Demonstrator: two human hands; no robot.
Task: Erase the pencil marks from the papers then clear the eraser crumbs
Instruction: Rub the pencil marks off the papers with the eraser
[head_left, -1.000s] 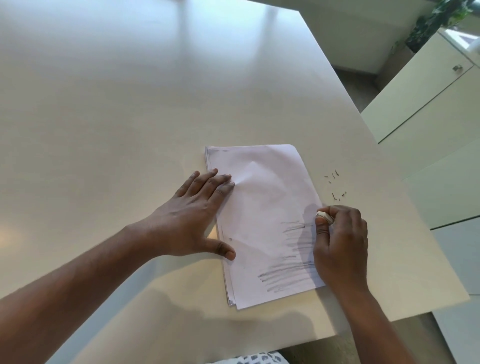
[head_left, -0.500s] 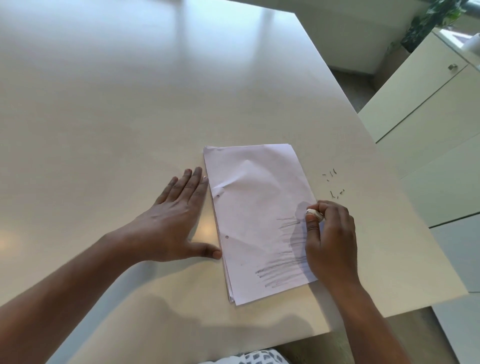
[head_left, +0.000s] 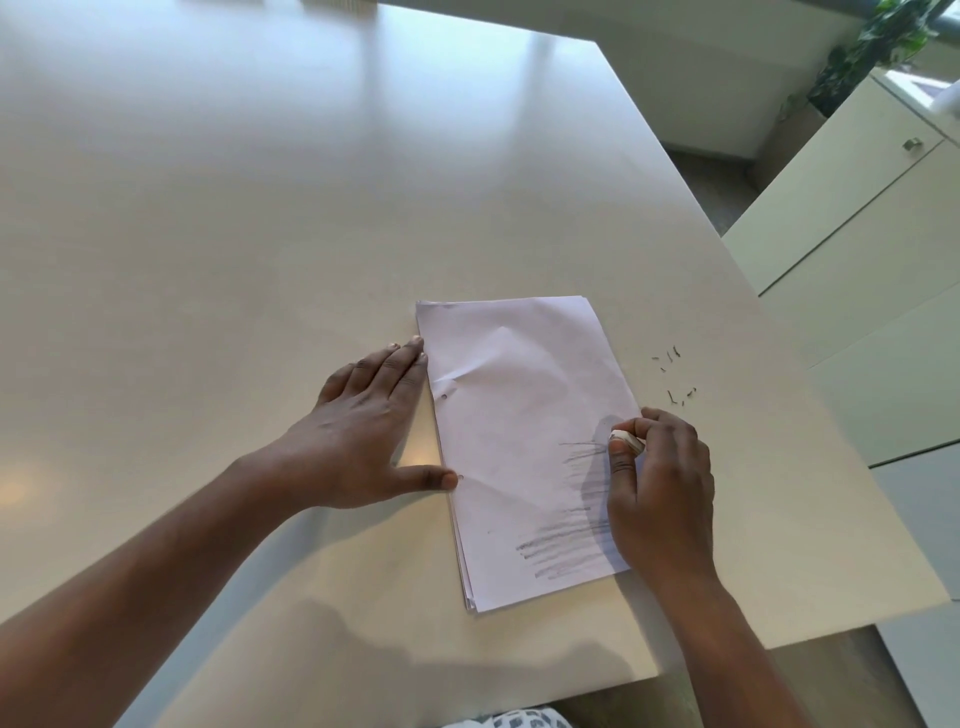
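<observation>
left hand (head_left: 363, 431) flat, now off papers (head_left: 519, 415) onto table (head_left: 260, 208) | right hand (head_left: 657, 488) pinching eraser (head_left: 626, 440) | pencil marks (head_left: 566, 551) remaining, stack unbraced

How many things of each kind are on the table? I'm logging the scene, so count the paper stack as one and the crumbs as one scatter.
Paper stack: 1
Eraser: 1
Scatter of eraser crumbs: 1
Hands, left and right: 2
Total: 5
</observation>
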